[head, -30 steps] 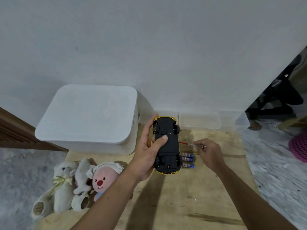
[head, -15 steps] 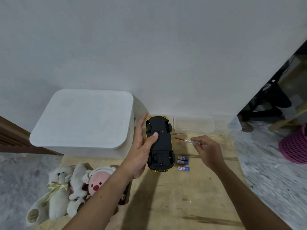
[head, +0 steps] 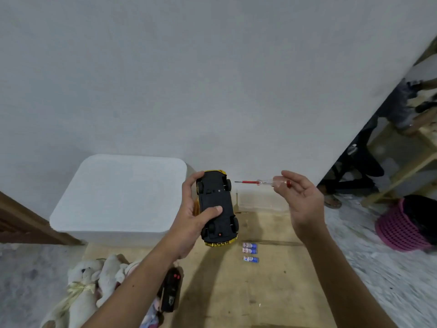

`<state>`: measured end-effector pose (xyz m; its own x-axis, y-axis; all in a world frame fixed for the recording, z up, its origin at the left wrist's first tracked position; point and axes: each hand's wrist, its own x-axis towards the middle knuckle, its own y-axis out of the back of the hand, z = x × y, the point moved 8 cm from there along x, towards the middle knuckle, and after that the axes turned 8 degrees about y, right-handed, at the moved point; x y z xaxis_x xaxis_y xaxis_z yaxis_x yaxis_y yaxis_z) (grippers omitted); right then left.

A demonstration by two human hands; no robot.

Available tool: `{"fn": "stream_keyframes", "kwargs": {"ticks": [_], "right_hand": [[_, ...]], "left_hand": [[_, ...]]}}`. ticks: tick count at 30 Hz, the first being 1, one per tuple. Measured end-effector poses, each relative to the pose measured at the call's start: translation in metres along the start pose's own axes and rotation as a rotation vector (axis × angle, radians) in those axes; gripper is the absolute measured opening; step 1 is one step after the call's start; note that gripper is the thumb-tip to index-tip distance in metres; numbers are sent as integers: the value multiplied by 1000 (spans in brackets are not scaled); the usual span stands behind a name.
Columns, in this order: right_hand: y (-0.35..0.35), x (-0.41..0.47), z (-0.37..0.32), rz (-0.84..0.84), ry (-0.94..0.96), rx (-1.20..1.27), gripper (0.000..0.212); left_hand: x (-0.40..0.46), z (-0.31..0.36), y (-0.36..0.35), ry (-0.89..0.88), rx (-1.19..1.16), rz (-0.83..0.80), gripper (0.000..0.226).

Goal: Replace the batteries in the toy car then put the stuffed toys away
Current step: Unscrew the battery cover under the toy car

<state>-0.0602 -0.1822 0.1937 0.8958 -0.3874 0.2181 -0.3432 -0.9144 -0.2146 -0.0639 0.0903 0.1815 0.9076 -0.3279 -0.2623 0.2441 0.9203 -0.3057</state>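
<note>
My left hand (head: pixel 192 221) holds the toy car (head: pixel 217 207) upside down. My right hand (head: pixel 299 200) pinches the screwdriver (head: pixel 257 182). Next I must undo the screw. New batteries (head: pixel 250 251) wait on the board.

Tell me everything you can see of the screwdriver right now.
The screwdriver is small, with a thin metal tip, a red shaft sleeve, a clear plastic handle and a red end cap. It lies roughly level in the air, tip pointing left toward the upturned toy car and stopping short of its wheel. The right hand pinches its handle end; nothing else touches it.
</note>
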Motion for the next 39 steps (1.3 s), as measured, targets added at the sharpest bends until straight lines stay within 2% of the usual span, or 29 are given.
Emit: {"fn": "stream_keyframes", "kwargs": {"ticks": [3,6,9,14,21,30,39], "right_hand": [[-25,4,-41,44,22,142,38],[-51,4,-79,20,67,196,35],[-72,3,-113,-20,112,192,25],[-97,-2,-161,-68,179,135,20],[-118,-9,-218,-125,280,111,34],[-131,-22,-249,-174,325,69,17],[-136,-28,-255,-185,337,71,23]], "left_hand": [[-5,18,4,13,-35,29,69],[-12,41,3,-29,-12,30,62],[-20,63,2,-71,4,24,62],[-32,97,-5,-141,44,-2,65],[-49,135,-16,-222,104,-18,61],[-63,160,-33,-290,154,-65,59],[-69,165,-39,-313,146,-85,59]]}}
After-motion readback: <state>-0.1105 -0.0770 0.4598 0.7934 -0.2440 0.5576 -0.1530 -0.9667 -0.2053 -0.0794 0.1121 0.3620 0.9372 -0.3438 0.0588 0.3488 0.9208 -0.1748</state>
